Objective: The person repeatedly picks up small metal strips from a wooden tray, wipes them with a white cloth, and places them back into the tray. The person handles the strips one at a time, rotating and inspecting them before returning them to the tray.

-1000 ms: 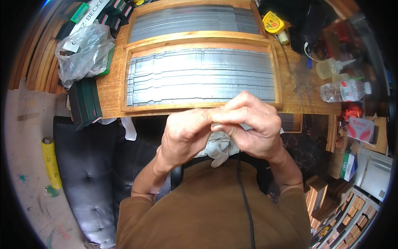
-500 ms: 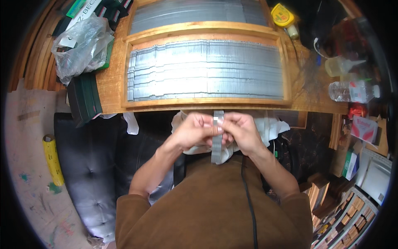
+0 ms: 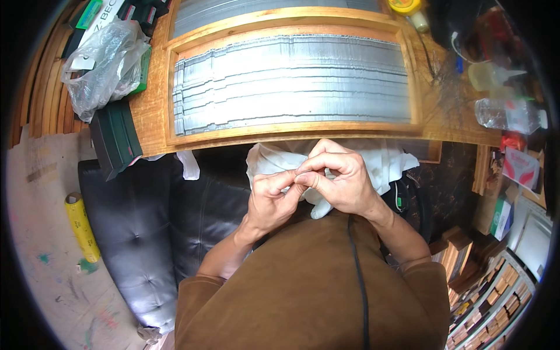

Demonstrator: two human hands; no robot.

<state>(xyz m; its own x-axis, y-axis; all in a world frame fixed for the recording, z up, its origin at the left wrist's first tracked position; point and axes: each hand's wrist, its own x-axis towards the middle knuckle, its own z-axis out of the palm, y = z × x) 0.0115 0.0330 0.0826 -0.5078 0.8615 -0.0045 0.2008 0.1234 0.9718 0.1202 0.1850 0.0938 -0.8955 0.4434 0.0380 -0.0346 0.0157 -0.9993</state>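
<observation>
My left hand (image 3: 273, 198) and my right hand (image 3: 344, 179) meet in front of my chest, just below the table's front edge. Thumbs and fingers of both are pinched together, tips touching. Whatever they hold between them is too thin or too hidden to make out. Beneath and behind the hands a white cloth (image 3: 268, 158) is draped over my lap. Beyond them, on the table, a shallow wooden tray (image 3: 291, 132) holds dense rows of thin grey metal strips (image 3: 303, 87).
A second wooden tray (image 3: 280, 21) of strips lies behind. On the left are a crumpled plastic bag (image 3: 108, 64), a dark box (image 3: 119, 137) and a black sofa (image 3: 137, 233). A yellow roll (image 3: 83, 227) stands farther left. A plastic bottle (image 3: 507, 115) lies at right.
The grey metal strip that hung upright between my hands no longer shows. My right hand has turned and risen slightly; my left has lowered a little. The view has shifted slightly.
</observation>
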